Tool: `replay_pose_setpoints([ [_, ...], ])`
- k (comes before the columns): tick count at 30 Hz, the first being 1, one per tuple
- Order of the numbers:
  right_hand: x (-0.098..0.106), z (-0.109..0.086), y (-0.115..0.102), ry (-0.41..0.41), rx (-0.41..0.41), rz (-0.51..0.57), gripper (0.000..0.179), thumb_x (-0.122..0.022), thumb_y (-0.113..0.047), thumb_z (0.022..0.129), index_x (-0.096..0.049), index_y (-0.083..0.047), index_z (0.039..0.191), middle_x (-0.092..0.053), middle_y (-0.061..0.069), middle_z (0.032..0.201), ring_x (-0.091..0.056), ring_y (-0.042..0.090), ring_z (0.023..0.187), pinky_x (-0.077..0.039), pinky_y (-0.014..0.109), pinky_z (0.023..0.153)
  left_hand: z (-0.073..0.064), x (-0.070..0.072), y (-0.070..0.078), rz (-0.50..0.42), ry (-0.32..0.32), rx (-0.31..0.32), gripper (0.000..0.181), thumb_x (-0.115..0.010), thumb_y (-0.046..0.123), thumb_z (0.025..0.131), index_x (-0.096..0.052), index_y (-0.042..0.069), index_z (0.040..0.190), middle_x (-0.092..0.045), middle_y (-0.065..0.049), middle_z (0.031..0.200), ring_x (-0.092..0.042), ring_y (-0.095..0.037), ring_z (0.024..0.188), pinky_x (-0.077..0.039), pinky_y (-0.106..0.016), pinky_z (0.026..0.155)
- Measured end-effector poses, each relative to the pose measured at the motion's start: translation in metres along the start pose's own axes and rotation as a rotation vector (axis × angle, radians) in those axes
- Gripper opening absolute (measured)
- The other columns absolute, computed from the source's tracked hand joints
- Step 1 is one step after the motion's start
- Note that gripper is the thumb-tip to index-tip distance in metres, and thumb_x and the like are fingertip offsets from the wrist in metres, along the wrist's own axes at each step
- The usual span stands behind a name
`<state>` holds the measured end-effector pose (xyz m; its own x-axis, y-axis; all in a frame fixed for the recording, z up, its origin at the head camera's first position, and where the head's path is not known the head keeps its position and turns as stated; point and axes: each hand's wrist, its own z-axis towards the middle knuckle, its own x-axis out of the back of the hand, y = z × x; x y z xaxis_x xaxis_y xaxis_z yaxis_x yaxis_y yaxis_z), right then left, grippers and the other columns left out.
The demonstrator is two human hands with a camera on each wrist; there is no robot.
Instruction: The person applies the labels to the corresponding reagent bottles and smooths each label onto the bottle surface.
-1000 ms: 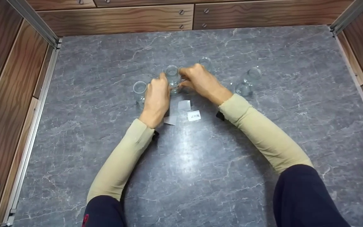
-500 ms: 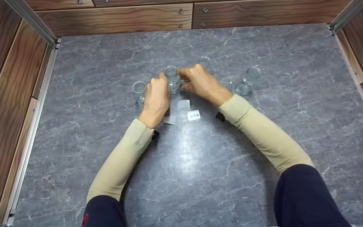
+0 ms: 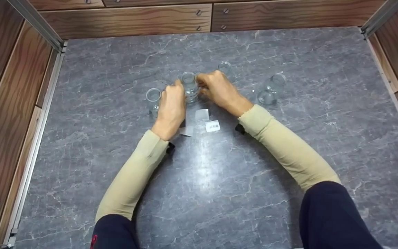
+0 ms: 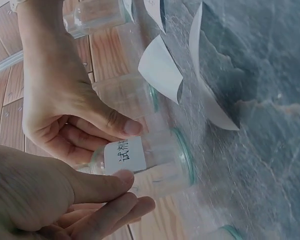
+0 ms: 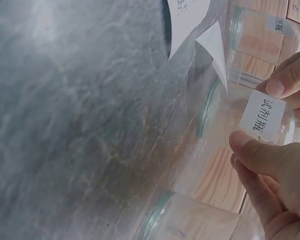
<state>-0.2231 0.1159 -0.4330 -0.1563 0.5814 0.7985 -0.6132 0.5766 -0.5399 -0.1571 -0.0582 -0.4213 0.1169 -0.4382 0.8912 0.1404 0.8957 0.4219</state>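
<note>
Between both hands stands a clear glass bottle (image 3: 189, 93) bearing a white label (image 5: 262, 115) with dark characters. My left hand (image 3: 171, 107) grips its left side, the thumb at the label's edge in the left wrist view. From the right, my right hand (image 3: 218, 88) holds the bottle too; its thumb presses near a corner of the label and its fingers curve along the glass. The bottle's base is right at the tabletop. Another glass bottle (image 5: 265, 37), seen just past my left hand in the right wrist view, carries a similar label.
A glass bottle (image 3: 225, 66) stands behind my right hand, and another (image 3: 277, 81) farther right. In front of the held bottle lie curled paper pieces (image 3: 202, 114), one a printed label (image 3: 213, 126). Wood-patterned panels (image 3: 126, 22) border the grey marbled table (image 3: 199, 207).
My right thumb has drawn back from the bottle's front to its right side, uncovering more of the lower glass. The left hand and the other bottles stay in place.
</note>
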Motion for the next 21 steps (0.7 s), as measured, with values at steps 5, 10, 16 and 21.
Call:
replay_pose_setpoints([
  [5, 0.002, -0.002, -0.001, -0.045, -0.041, 0.056, 0.035, -0.075, 0.013, 0.088, -0.073, 0.006, 0.122, -0.077, 0.024, 0.118, -0.079, 0.035, 0.106, -0.065, 0.039, 0.094, -0.002, 0.0, -0.004, -0.109, -0.005, 0.003, 0.024, -0.067, -0.001, 0.1, -0.064, -0.009, 0.123, -0.075, -0.031, 0.107, -0.076, -0.047, 0.099, -0.066, -0.051, 0.082],
  [10, 0.006, -0.002, -0.001, -0.08, -0.058, 0.125, 0.042, -0.082, 0.004, 0.088, -0.071, 0.008, 0.128, -0.075, 0.027, 0.122, -0.078, 0.038, 0.109, -0.064, 0.042, 0.095, -0.002, 0.003, -0.005, -0.165, -0.01, -0.001, 0.032, -0.07, 0.002, 0.1, -0.065, -0.009, 0.13, -0.075, -0.029, 0.114, -0.076, -0.046, 0.104, -0.065, -0.051, 0.086],
  [16, 0.011, -0.002, 0.002, -0.109, -0.029, 0.128, 0.036, -0.081, -0.002, 0.091, -0.073, 0.004, 0.125, -0.076, 0.024, 0.12, -0.078, 0.036, 0.108, -0.064, 0.037, 0.095, 0.0, 0.002, -0.006, -0.178, -0.023, 0.013, 0.03, -0.069, 0.003, 0.101, -0.066, -0.008, 0.13, -0.076, -0.028, 0.114, -0.077, -0.043, 0.103, -0.066, -0.047, 0.084],
  [21, 0.015, -0.002, 0.004, -0.125, -0.009, 0.109, 0.032, -0.077, -0.003, 0.094, -0.074, 0.002, 0.126, -0.077, 0.022, 0.118, -0.079, 0.033, 0.105, -0.065, 0.034, 0.093, -0.001, 0.002, -0.006, -0.162, -0.028, 0.015, 0.028, -0.065, -0.001, 0.102, -0.066, -0.008, 0.129, -0.075, -0.03, 0.112, -0.077, -0.044, 0.103, -0.066, -0.048, 0.082],
])
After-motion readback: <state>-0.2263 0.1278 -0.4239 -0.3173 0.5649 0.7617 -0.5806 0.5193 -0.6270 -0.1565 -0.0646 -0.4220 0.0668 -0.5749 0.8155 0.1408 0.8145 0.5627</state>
